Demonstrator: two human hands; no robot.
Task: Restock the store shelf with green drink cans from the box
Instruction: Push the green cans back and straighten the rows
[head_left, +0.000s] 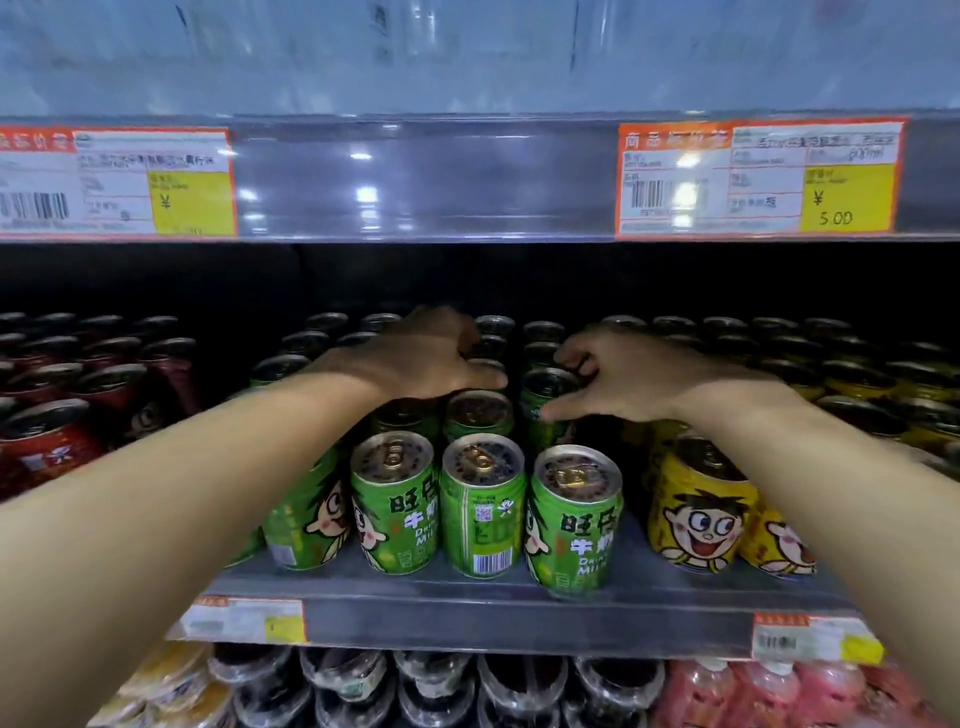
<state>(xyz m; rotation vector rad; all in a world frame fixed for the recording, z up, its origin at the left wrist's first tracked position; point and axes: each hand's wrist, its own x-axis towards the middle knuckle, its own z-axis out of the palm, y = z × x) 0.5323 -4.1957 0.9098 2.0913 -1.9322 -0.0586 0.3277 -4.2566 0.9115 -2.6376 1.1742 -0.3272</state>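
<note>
Forearms reach in from the near edge toward the grey metal store shelf (467, 608), whose front lip carries small orange-and-yellow price tags. Nearest on it stand the green cartoon-printed drink cans (480, 504), three in the front row with labels outward, probably faced that way for shoppers; a fourth at their left is half hidden by the left arm. Yellow cartoon-face cans (698, 512) sit to the right, dark red cans (47, 441) to the left. Farther in, the left hand (415, 358) lies across the tops of second-row green cans, fingers curled over the far side, so whether its grip closes on a can cannot be told. The right hand (628, 374) has thumb and curled fingers round a green can (548, 387) in the right column, seemingly seating it in line. Far rows fade into shadow, showing only lids. No box is in view; packaged goods on the shelf below are blurred.
</note>
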